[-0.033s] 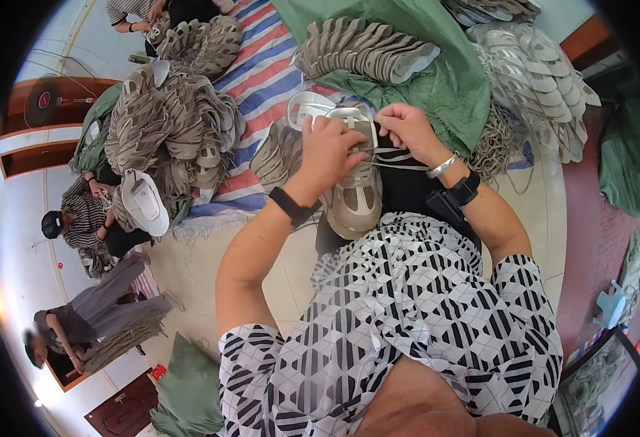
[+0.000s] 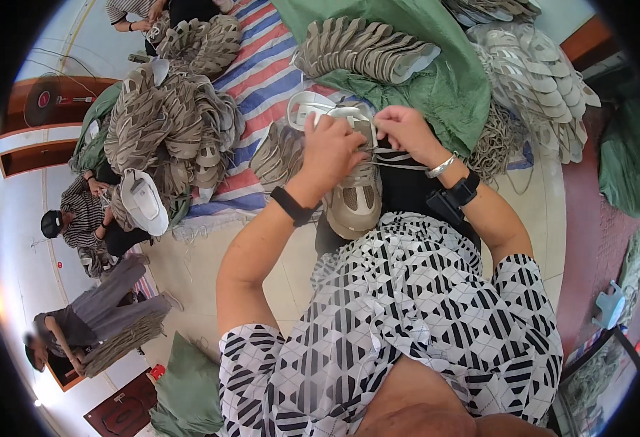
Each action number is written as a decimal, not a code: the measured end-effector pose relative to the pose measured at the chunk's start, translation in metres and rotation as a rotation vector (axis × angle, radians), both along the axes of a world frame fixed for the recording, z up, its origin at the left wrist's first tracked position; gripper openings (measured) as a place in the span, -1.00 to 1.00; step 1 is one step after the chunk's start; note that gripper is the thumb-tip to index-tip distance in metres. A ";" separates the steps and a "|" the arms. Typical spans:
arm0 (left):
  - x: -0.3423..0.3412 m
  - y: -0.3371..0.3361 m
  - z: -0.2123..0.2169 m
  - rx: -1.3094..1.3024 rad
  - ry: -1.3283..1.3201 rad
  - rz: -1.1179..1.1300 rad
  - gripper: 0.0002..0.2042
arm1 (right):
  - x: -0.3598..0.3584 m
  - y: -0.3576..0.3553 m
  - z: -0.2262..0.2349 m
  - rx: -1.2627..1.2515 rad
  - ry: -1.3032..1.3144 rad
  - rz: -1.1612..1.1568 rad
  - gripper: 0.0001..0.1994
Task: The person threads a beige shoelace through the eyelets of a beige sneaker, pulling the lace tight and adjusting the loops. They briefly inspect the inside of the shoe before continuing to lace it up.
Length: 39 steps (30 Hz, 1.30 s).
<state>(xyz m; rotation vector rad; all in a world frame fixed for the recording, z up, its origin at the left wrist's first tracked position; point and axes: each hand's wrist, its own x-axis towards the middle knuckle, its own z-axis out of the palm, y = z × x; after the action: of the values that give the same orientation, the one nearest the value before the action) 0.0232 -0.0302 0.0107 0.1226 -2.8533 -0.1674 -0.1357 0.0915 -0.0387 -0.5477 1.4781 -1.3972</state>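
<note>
A beige and grey shoe upper lies over my lap, its toe toward me and its white-lined opening away from me. My left hand is closed on its left side, fingers bent over the edge by the eyelets. On the other side my right hand pinches a shoelace beside the top eyelets; the fingertips hide the pinched part. Pale strands of shoelace run from the upper toward the right, below that hand. Just beyond my left hand lies another upper with a white lining.
Stacked uppers rest on a green sheet ahead, over a striped tarp. Whitish uppers and a heap of laces are at the right. A large pile of uppers stands left, near several other people.
My left hand shifts very slightly on the shoe upper. At the far left, a standing person with a bundle of laces has moved a little. My right hand stays in place.
</note>
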 end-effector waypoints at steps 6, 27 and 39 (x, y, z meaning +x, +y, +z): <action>-0.006 0.015 -0.015 -0.165 -0.269 0.007 -0.87 | 0.008 -0.019 -0.011 -0.054 0.323 0.136 -0.86; 0.006 -0.033 0.012 -0.045 -0.273 -0.121 -0.86 | 0.007 -0.008 0.000 -0.032 0.616 0.438 -0.92; 0.003 -0.033 -0.010 0.116 -0.364 -0.018 -0.82 | 0.016 -0.013 0.007 -0.030 0.858 0.434 -0.87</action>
<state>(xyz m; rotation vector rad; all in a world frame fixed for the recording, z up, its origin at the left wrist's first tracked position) 0.0266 -0.0630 0.0005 0.1656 -3.2068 -0.3470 -0.1201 0.0782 -0.0322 -1.5164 1.8263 -0.8562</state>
